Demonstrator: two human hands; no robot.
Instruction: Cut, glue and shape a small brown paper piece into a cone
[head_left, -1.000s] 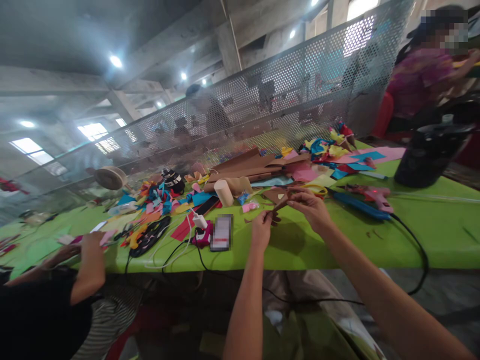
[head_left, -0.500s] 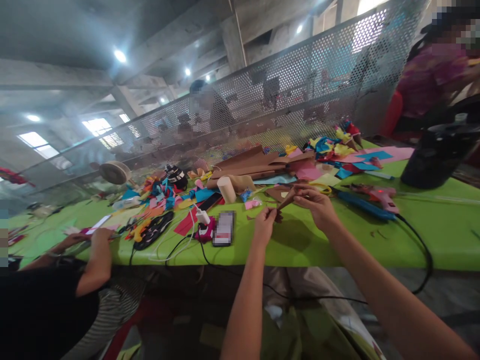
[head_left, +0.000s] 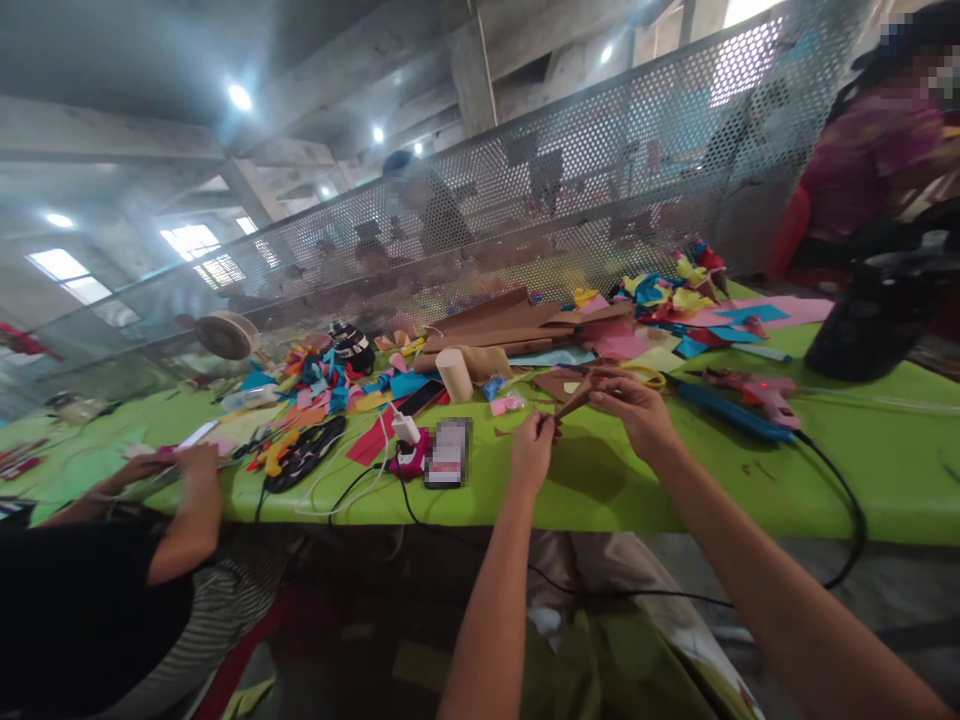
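Between my two hands, a narrow piece of brown paper [head_left: 576, 399] is held above the green table [head_left: 600, 495]. My left hand [head_left: 534, 448] pinches its lower end, fingers closed. The fingers of my right hand [head_left: 628, 402] are closed on its upper end. Just behind the hands lies a flat brown paper piece [head_left: 553, 383]. A pink glue gun [head_left: 769, 395] with a red light rests to the right, close to blue-handled pliers or a similar tool [head_left: 731, 412]. Left of my hands lies a phone [head_left: 448, 453] with a lit screen.
Coloured paper scraps [head_left: 322, 375] and brown sheets [head_left: 502, 325] crowd the table's back. A cream cylinder [head_left: 454, 375] stands behind the phone. A dark tumbler [head_left: 862, 310] stands at right. Cables hang over the front edge. At left, a co-worker's hands [head_left: 196, 465] are busy at the table.
The dark scrap that showed by my left fingers is now mostly hidden. Both hands keep hold of the brown paper. The view has shifted slightly.
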